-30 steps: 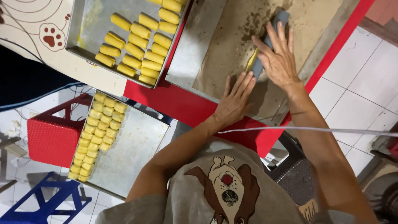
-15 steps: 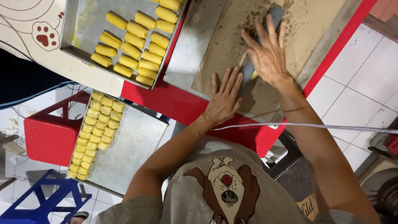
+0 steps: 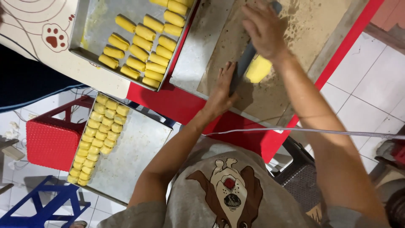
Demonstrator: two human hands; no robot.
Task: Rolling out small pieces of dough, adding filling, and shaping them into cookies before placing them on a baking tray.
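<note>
Red plastic stool (image 3: 52, 141) at 9 o'clock, lower tray (image 3: 135, 160) of yellow dough pieces just beside it. Upper tray (image 3: 90, 25) at 11. Left hand (image 3: 221, 90) flat, fingers spread on grey scraper blade (image 3: 244, 63). Yellow dough roll (image 3: 258, 69) touching blade's right. Right hand (image 3: 263, 27) at 1 presses blade top, fingers curled over it, on floured tabletop (image 3: 312, 25).

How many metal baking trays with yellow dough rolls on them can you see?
2. One tray sits on the table at upper left, its top cut off by the frame. The other tray rests lower, beside the red stool, with rolls along its left side.
</note>
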